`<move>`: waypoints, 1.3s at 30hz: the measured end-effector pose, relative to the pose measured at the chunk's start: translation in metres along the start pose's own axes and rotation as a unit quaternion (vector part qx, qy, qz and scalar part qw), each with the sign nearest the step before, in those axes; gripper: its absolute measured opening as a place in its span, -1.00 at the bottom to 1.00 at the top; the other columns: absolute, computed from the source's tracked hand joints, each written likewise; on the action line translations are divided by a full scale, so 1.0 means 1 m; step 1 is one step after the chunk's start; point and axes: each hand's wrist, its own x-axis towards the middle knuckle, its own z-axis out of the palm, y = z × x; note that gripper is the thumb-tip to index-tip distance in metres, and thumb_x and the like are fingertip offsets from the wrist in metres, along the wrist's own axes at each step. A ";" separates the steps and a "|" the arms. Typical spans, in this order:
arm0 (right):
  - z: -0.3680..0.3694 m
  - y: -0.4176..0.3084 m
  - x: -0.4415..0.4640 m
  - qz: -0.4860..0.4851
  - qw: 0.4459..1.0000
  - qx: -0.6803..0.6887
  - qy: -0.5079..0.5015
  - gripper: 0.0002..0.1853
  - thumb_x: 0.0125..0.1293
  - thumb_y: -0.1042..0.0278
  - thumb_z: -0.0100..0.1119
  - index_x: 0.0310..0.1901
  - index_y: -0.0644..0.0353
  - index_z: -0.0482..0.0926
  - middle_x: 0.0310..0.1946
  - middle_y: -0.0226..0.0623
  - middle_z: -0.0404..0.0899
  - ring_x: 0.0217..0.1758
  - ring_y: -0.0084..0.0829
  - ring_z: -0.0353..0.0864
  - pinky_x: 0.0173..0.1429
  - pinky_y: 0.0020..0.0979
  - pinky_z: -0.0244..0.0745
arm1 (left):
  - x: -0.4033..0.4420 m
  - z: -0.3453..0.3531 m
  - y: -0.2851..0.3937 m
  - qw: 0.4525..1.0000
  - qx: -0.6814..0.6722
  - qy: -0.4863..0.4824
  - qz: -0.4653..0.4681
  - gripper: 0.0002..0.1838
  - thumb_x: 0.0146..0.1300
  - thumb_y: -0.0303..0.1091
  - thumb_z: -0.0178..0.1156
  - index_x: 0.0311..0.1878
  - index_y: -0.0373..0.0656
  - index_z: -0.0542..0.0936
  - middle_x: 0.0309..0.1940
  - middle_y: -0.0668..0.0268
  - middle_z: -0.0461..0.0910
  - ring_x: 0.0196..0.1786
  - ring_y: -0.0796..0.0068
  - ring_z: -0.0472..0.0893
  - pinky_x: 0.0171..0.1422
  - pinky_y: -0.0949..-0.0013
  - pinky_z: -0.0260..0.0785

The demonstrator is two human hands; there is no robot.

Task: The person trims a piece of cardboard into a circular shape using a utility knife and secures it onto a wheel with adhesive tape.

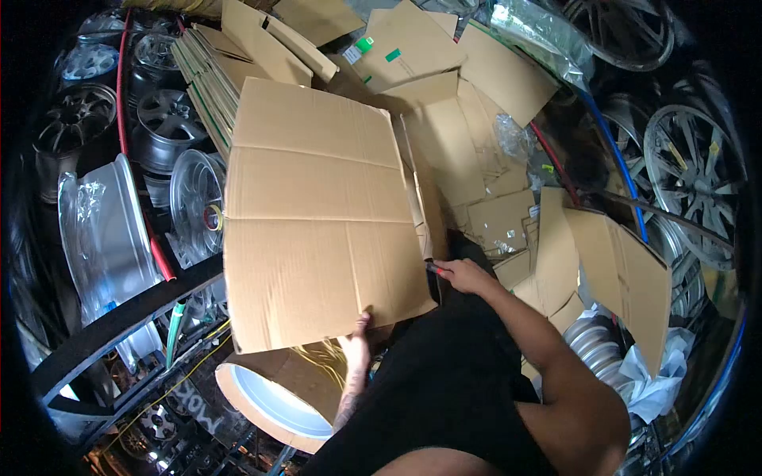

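At the far left, a plastic-wrapped wheel rim (111, 230) sits below a dark multi-spoke alloy wheel (75, 119), with a red tube (121, 95) running down beside them. Next, low in the view, comes a cardboard-wrapped round piece with a pale interior (278, 408), partly under the near edge of a large creased corrugated cardboard panel (325, 214). That panel lies straight ahead of the person, mostly forward and left of the hands, its long axis running away from the body and leaning slightly left. The left hand (355, 349) grips its near edge toward the right corner, thumb on top, the other fingers hidden. The right hand (468, 276) is closed around a red-and-black handled tool (436, 270) at the panel's right side, just short of the near right corner and below a folded side flap (418, 210); whether the tool's tip enters the board cannot be told. So the left hand is nearer the short near edge, the right nearer the long right one. Farther right stand an opened carton (623, 278) and a silver multi-spoke alloy wheel (690, 174).
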 end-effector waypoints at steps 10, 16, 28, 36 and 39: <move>0.027 -0.012 0.086 0.114 0.973 0.020 0.197 -0.22 0.19 -0.07 0.46 0.32 0.08 0.32 -0.06 0.18 0.71 0.05 0.23 0.71 0.14 0.12 0.62 | 0.053 -0.107 0.042 0.989 0.027 0.013 0.148 -0.55 0.37 -0.40 0.44 0.25 -0.32 0.56 0.12 0.17 0.65 0.17 0.36 0.59 0.35 0.25 0.43; -0.014 0.001 0.120 -0.021 0.899 0.172 0.402 -0.56 0.19 0.11 0.45 -0.05 0.17 0.50 -0.30 0.03 0.71 -0.16 0.07 0.76 -0.03 -0.01 0.62 | 0.028 -0.129 0.022 0.994 -0.071 0.003 0.088 -0.54 0.33 -0.43 0.46 0.25 -0.32 0.60 0.09 0.17 0.70 0.12 0.36 0.65 0.32 0.26 0.47; -0.205 -0.109 0.107 -0.055 0.926 0.255 0.273 -0.31 0.40 -0.55 0.09 -0.52 -0.01 0.42 -0.74 -0.55 0.25 -0.81 -0.57 0.22 -0.75 -0.44 0.13 | -0.009 -0.277 0.118 0.873 0.162 0.013 0.459 -0.54 0.30 -0.30 0.33 0.29 -0.02 0.67 0.24 0.21 0.71 0.30 0.14 0.66 0.39 0.23 0.50; -0.136 -0.080 0.099 -0.146 0.811 0.561 0.079 -0.58 0.58 -0.10 0.09 0.07 0.14 0.57 -0.34 -0.47 0.54 -0.34 -0.54 0.57 -0.37 -0.44 0.48 | -0.053 -0.391 0.069 0.779 0.341 0.128 0.510 -0.60 0.25 -0.24 0.23 0.14 0.02 0.77 0.16 0.31 0.75 0.36 0.06 0.63 0.45 0.15 0.50; -0.094 -0.118 0.055 -0.139 0.787 0.600 0.033 -0.60 0.58 -0.03 0.12 0.15 0.15 0.55 -0.32 -0.49 0.53 -0.31 -0.55 0.56 -0.33 -0.45 0.48 | -0.070 -0.445 0.036 0.742 0.406 0.186 0.501 -0.61 0.23 -0.26 0.25 0.13 -0.02 0.77 0.19 0.23 0.73 0.34 0.02 0.64 0.40 0.13 0.54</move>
